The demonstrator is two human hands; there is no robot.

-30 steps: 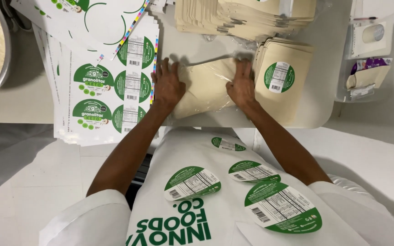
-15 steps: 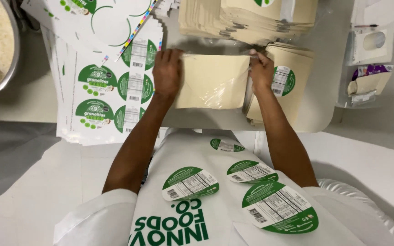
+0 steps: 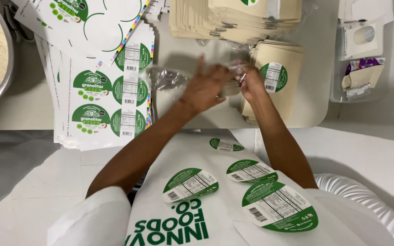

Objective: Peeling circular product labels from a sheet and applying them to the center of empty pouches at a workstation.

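Two hands, left and right, are in view, with one crumpled clear wrap by them. Four loose green labels stick to one white apron; the pouches lie in two stacks, one at the back and one at the right, too many to count singly. One spread of label sheets lies at the left, beside one metal bowl, and one clear tray stands at the right.

A white table with rounded corner stands over pale floor.
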